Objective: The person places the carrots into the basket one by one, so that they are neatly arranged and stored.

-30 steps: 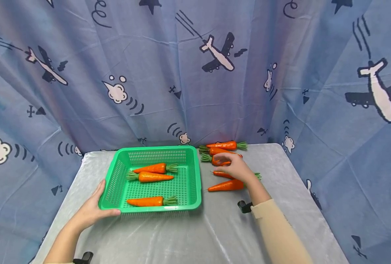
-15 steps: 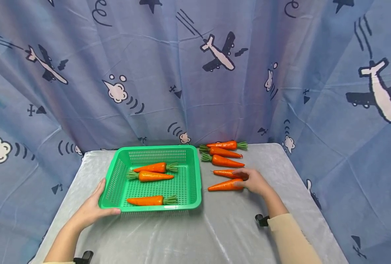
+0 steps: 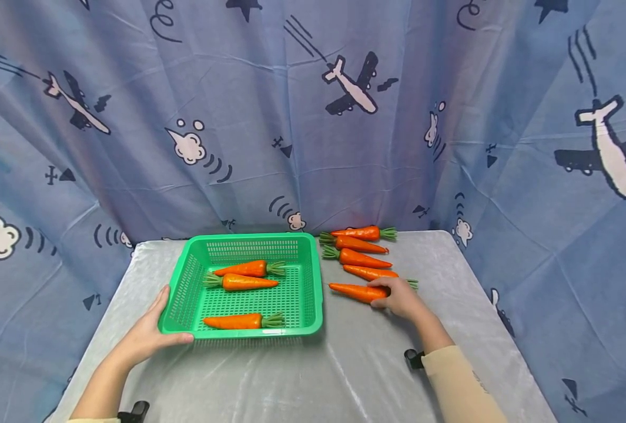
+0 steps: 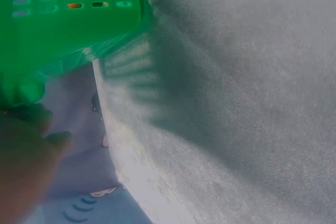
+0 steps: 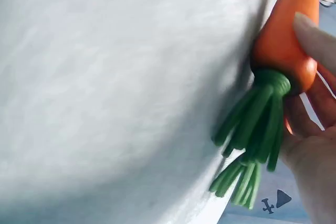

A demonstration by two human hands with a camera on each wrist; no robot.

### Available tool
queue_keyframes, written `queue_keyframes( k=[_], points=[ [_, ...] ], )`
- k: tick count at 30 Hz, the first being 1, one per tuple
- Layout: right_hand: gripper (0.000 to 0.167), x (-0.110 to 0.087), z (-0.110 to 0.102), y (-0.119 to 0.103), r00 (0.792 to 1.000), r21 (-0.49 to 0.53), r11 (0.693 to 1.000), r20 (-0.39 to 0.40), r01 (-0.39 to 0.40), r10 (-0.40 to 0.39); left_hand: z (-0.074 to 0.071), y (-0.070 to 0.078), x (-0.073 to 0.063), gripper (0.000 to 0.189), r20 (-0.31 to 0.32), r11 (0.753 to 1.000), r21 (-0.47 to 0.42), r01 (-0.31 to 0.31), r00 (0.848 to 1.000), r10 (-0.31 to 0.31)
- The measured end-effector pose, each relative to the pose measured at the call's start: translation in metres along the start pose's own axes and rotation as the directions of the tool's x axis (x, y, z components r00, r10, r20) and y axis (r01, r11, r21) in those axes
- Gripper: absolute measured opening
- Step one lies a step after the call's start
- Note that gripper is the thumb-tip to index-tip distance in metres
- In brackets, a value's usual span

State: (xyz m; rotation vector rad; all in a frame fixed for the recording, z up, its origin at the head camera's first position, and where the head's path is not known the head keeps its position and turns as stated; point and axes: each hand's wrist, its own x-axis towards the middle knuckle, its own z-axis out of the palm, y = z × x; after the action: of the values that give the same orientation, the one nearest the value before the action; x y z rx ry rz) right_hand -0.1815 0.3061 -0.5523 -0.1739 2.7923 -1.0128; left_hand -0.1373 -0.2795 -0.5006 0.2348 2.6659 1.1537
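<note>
Nearest of the five carrots right of the basket, the held carrot has swung since half a second ago so that its tip sits farther back; the carrot just behind it has shifted slightly too. Blue curtain printed with planes, clouds and stars hangs in folds along the far side and both flanks. Before it spreads the table, covered in pale grey cloth with a soft sheen and shallow creases running toward the near side; shadow darkens the cloth beside the basket and under the right hand. On the far left part of the cloth stands the green basket, its walls slotted. Left hand straddles its left near corner, thumb and fingers spread wide, thumb on the near rim. Right hand pinches the held carrot near its leafy end; whether that carrot touches the cloth I cannot tell. Beyond lie three more carrots, close together, at the far right. Inside the basket, two carrots lie side by side in the far half, one along the near wall
</note>
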Motion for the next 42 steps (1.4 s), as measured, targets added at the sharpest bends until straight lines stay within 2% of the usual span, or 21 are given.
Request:
queue_keyframes(
  k=[4, 8, 15, 19, 22, 31, 34, 39, 42],
  points=[
    [0.045, 0.002, -0.008, -0.01, 0.999, 0.033, 0.999, -0.032, 0.018, -0.017, 0.0, -0.001, 0.0, 0.131, 0.0, 1.0, -0.001, -0.004, 1.0, 0.004],
    [0.049, 0.006, -0.021, -0.031, 0.997, 0.051, 0.998, -0.075, 0.039, -0.036, 0.0, -0.001, 0.0, 0.131, -0.003, 1.0, 0.005, -0.01, 1.0, 0.01],
    [0.048, 0.02, -0.036, -0.091, 0.979, 0.135, 0.979, -0.153, 0.154, -0.133, 0.0, -0.001, 0.0, 0.13, -0.002, 1.0, 0.006, -0.011, 1.0, 0.011],
    [0.047, 0.031, -0.038, -0.13, 0.965, 0.135, 0.963, -0.153, 0.234, -0.213, 0.0, 0.0, 0.0, 0.131, 0.0, 1.0, 0.005, -0.003, 1.0, 0.003],
    [0.046, 0.039, -0.036, -0.155, 0.954, 0.144, 0.946, -0.122, 0.291, -0.275, 0.0, 0.001, 0.0, 0.131, 0.003, 1.0, 0.001, 0.005, 1.0, -0.005],
    [0.045, 0.068, -0.007, -0.211, 0.929, 0.127, 0.92, -0.04, 0.37, -0.368, 0.0, 0.0, 0.001, 0.132, 0.006, 1.0, 0.008, 0.015, 1.0, -0.015],
    [0.044, 0.078, 0.007, -0.224, 0.926, 0.128, 0.92, 0.024, 0.371, -0.376, 0.0, 0.0, 0.001, 0.131, 0.005, 1.0, 0.006, 0.014, 1.0, -0.014],
    [0.043, 0.092, 0.032, -0.241, 0.915, 0.1, 0.932, 0.18, 0.348, -0.361, 0.001, 0.0, 0.001, 0.132, 0.008, 1.0, -0.002, 0.013, 1.0, -0.013],
    [0.041, 0.099, 0.045, -0.251, 0.907, 0.081, 0.937, 0.234, 0.34, -0.349, 0.001, 0.0, 0.0, 0.131, 0.008, 1.0, -0.003, 0.015, 1.0, -0.015]
  ],
)
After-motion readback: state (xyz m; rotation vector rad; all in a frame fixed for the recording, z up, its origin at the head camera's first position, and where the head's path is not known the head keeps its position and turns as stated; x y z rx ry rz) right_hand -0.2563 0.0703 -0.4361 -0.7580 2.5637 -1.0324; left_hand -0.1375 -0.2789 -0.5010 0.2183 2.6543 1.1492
